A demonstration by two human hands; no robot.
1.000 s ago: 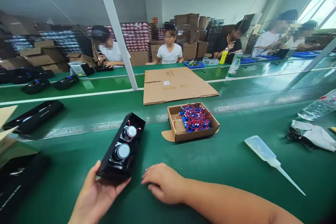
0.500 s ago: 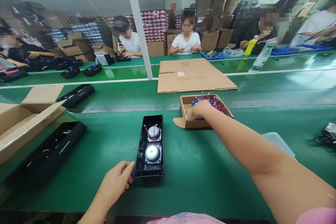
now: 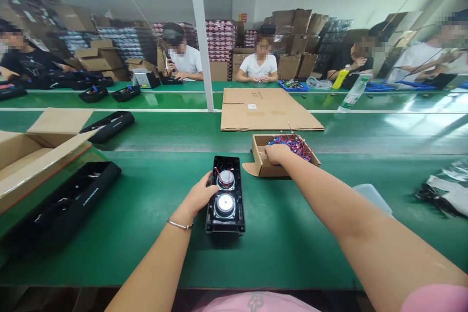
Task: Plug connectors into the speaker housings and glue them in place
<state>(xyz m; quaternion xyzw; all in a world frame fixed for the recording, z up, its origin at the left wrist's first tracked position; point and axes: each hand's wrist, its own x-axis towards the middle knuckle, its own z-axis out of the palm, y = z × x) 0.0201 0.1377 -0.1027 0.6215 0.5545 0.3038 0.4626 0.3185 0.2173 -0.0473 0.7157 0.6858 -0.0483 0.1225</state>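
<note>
On the green bench (image 3: 146, 204) just in front of the person lies an open black speaker housing (image 3: 225, 196), two round drivers facing up, red wires across the upper one. Their left hand (image 3: 200, 195) rests against its left edge, fingers curled onto the rim, lightly holding it. The right hand (image 3: 277, 153) reaches into a small cardboard box (image 3: 261, 161) of blue parts with red wires; whether it grips anything I cannot tell.
</note>
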